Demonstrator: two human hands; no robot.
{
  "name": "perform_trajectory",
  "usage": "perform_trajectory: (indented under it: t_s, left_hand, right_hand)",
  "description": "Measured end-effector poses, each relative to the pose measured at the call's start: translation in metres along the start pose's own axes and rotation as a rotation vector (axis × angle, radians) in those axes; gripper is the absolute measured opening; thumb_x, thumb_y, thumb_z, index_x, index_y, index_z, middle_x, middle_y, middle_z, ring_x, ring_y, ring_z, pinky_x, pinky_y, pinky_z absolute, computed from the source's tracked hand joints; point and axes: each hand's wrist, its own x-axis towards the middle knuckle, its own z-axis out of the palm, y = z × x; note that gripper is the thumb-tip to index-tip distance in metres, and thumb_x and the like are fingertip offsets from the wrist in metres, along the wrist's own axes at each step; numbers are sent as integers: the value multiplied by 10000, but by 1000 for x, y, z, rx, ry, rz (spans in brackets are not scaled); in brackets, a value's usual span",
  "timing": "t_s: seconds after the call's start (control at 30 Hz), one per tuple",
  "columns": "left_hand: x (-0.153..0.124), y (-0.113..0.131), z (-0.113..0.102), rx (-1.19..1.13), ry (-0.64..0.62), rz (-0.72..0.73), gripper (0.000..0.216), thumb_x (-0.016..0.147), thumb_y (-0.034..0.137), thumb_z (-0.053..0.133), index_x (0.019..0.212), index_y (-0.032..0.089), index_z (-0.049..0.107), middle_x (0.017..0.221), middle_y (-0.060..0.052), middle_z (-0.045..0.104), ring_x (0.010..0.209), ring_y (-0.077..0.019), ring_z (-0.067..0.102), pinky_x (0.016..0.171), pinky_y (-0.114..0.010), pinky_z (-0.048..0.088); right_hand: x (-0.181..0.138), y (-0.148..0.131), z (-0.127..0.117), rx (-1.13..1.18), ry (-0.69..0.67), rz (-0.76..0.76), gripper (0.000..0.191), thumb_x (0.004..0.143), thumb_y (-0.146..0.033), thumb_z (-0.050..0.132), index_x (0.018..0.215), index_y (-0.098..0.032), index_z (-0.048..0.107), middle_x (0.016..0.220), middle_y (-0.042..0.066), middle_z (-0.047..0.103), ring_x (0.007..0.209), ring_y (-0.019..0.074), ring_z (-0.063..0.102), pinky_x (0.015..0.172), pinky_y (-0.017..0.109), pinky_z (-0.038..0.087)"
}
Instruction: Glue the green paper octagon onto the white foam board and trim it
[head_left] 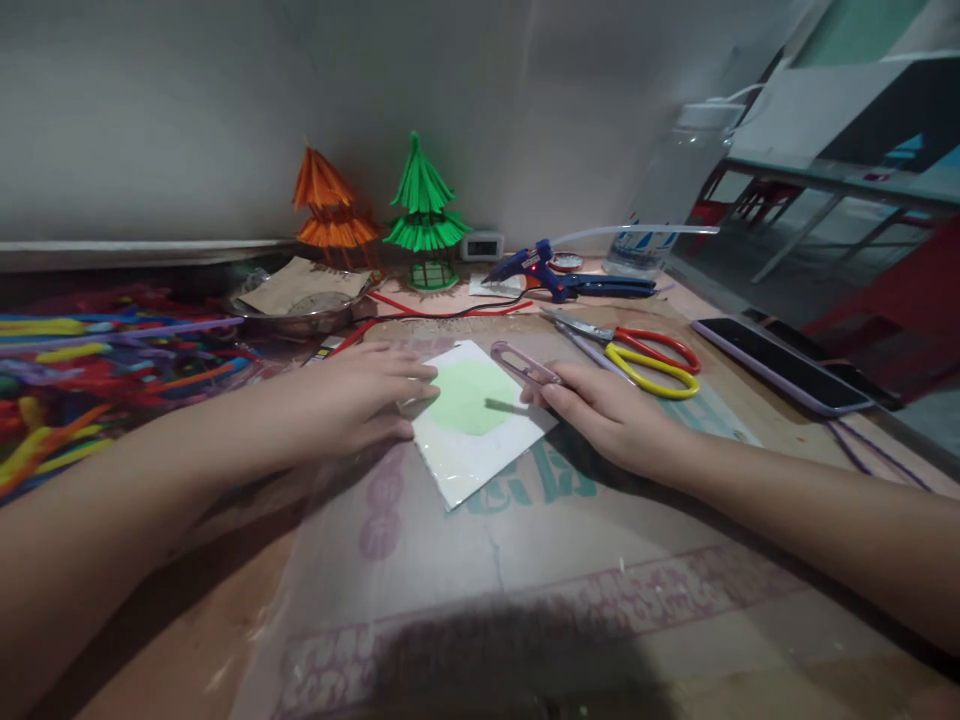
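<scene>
A white square card (457, 472) lies turned on the work mat, with a pale green round piece (469, 400) on it. My left hand (367, 398) lies at the card's left edge, its fingers stretched out and touching the card. Between the thumb and fingers of my right hand (607, 408) is a slim pink tool with a long slot (517, 362); its exact kind is unclear. It is held slanted over the card's right side and casts a dark shadow on the green round. Scissors (652, 360) with red and yellow handles lie just beyond my right hand.
Colourful pipe cleaners (67, 370) heap at left beside a metal bowl (300, 310). Orange (330, 205) and green (425, 200) tiered towers stand by the wall. A blue glue gun (536, 268), a clear bottle (660, 190) and a phone (780, 365) are at right.
</scene>
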Motion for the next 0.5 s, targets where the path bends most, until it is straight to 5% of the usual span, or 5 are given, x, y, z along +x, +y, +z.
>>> perform_trajectory:
  t_s: [0.13,0.23,0.33,0.43,0.5]
  left_hand:
    - [9,28,4,66,3,-105,482,930,582,678,1256,230,724,1426,-152,654,1299,-375,625,1087,-545,487]
    - [12,53,17,40,31,-102,789,905,677,656,1507,183,530,1630,-219,419,1497,-420,413,1207,-602,342]
    - [7,80,17,-112,-14,-25,957,863,775,618,1564,142,457,1648,-243,365,1543,-433,322,1219,-611,334]
    - [1,101,-4,-416,-143,184,382,990,475,641,1337,326,700,1428,-76,674,1350,-303,615,1138,-450,498]
    - [1,105,-15,-587,-134,173,277,1065,353,520,1185,355,770,1169,-5,798,1117,-228,745,985,-338,591]
  right_hand:
    - [-1,1,1,70,17,-24,323,1061,-375,393,966,-197,645,968,72,700,886,215,634,805,341,451]
    - [-1,2,1,85,28,-31,319,1062,-382,402,952,-203,643,944,67,703,883,219,643,809,345,455]
    - [0,2,1,82,17,-21,316,1056,-373,411,951,-193,649,937,74,710,892,226,655,818,348,462]
    - [1,2,1,77,3,-18,321,1051,-357,411,971,-180,666,969,88,723,911,231,662,830,352,468]
    - [2,2,1,74,-5,-22,322,1050,-352,407,972,-181,668,984,93,728,915,233,661,833,355,471]
